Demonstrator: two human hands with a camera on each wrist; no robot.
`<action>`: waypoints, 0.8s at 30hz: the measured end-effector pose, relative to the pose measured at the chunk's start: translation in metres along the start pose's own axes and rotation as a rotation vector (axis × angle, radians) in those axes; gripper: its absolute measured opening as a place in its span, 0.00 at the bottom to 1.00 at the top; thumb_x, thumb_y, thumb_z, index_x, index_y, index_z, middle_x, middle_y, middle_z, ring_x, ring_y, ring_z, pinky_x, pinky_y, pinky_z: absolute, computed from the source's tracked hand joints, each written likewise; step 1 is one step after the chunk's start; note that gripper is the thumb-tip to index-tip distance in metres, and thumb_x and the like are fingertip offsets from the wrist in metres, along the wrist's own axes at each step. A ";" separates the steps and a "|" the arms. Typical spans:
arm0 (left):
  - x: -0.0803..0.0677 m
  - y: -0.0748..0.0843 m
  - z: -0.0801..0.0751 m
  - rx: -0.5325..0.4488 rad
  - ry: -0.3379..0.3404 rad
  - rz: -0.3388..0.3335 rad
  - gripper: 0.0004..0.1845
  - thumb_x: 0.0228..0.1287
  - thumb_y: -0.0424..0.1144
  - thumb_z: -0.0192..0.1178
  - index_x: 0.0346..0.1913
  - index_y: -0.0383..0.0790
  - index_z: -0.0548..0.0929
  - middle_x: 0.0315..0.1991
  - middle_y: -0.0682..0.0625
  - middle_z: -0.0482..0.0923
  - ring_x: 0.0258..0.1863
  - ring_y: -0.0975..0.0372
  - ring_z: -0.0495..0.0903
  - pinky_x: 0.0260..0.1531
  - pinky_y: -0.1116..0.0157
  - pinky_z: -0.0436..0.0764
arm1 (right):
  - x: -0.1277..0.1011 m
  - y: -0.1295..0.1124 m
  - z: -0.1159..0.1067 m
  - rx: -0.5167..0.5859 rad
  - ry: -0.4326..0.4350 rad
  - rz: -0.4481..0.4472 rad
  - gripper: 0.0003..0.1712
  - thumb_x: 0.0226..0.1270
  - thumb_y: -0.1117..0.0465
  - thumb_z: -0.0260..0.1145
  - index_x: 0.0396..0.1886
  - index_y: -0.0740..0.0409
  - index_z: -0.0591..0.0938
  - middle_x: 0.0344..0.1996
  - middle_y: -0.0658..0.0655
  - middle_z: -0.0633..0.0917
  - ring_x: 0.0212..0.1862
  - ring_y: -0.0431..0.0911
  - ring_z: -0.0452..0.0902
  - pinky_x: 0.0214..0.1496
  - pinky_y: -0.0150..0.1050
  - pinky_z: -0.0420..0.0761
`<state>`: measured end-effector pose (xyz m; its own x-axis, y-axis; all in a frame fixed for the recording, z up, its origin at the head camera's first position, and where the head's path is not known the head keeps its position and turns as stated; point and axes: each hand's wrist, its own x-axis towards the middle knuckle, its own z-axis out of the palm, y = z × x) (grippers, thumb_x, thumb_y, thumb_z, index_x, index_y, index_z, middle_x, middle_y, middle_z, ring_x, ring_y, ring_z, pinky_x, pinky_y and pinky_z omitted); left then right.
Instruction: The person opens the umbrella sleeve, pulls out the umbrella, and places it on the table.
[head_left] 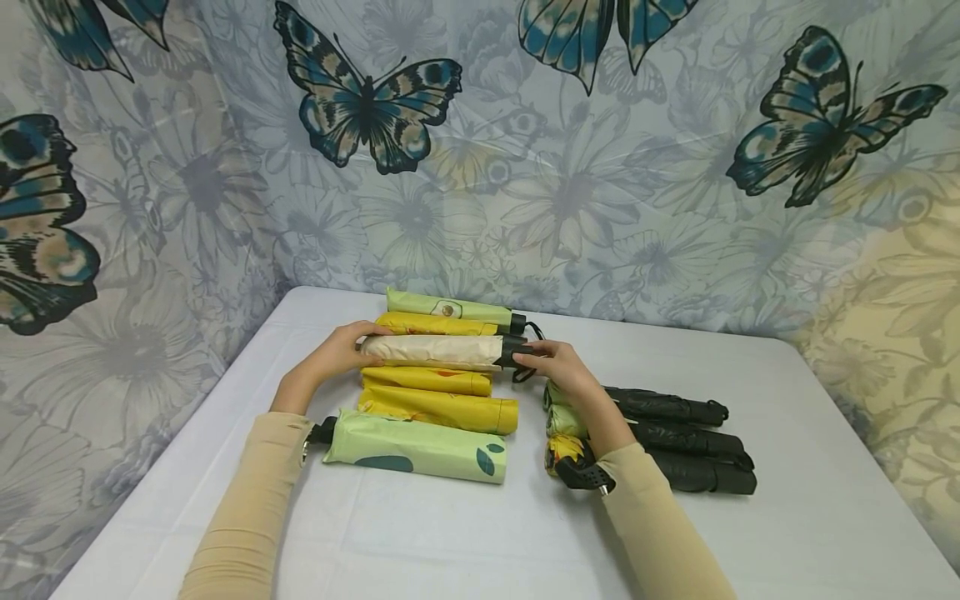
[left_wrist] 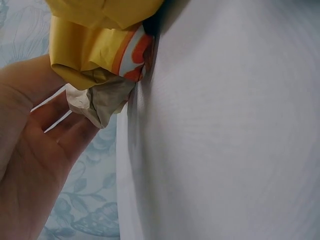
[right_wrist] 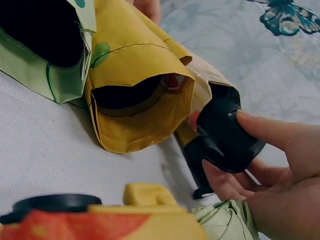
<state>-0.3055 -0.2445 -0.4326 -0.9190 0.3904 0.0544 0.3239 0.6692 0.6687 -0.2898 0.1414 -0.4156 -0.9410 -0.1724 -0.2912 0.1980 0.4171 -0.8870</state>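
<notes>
A cream sleeved folding umbrella point(head_left: 431, 350) lies crosswise between my two hands. At its left end my left hand point(head_left: 343, 350) holds the sleeve; the left wrist view shows the fingers round the crumpled cream tip point(left_wrist: 102, 102). My right hand point(head_left: 558, 367) grips the black handle point(right_wrist: 227, 132) with thumb and fingers, and the handle sticks out of the sleeve's mouth. Behind it lie a yellow umbrella point(head_left: 442, 323) and a light green one point(head_left: 450, 306). In front are two yellow sleeves point(head_left: 442, 408) and a light green umbrella point(head_left: 420, 448) with dark leaf prints.
To the right, partly under my right forearm, lie several black folded umbrellas point(head_left: 675, 404) with green and yellow patterned ends point(head_left: 564, 450). All rest on a white-covered table point(head_left: 420, 550). A butterfly-print cloth point(head_left: 480, 208) hangs behind the table.
</notes>
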 end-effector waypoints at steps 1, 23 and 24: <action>0.000 0.000 0.000 -0.003 0.001 -0.001 0.28 0.60 0.34 0.68 0.64 0.39 0.75 0.65 0.37 0.71 0.67 0.42 0.67 0.65 0.42 0.70 | 0.000 0.000 0.000 -0.001 0.001 -0.002 0.40 0.67 0.48 0.66 0.72 0.61 0.65 0.69 0.65 0.68 0.66 0.59 0.69 0.71 0.53 0.69; 0.001 0.001 0.000 0.007 -0.008 -0.009 0.27 0.59 0.32 0.68 0.62 0.36 0.76 0.63 0.37 0.73 0.65 0.44 0.70 0.64 0.46 0.73 | -0.006 -0.002 -0.003 0.010 0.023 -0.002 0.40 0.68 0.48 0.65 0.72 0.61 0.64 0.67 0.65 0.71 0.64 0.59 0.72 0.70 0.52 0.71; 0.001 0.000 0.000 0.007 -0.008 -0.011 0.27 0.59 0.32 0.68 0.62 0.36 0.76 0.63 0.37 0.73 0.65 0.44 0.70 0.64 0.46 0.73 | -0.006 -0.001 -0.004 0.016 0.023 -0.004 0.40 0.68 0.48 0.65 0.73 0.61 0.64 0.66 0.66 0.72 0.63 0.58 0.73 0.70 0.52 0.71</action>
<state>-0.3062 -0.2444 -0.4327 -0.9208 0.3880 0.0407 0.3150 0.6779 0.6643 -0.2853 0.1452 -0.4114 -0.9479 -0.1530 -0.2793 0.1985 0.4023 -0.8937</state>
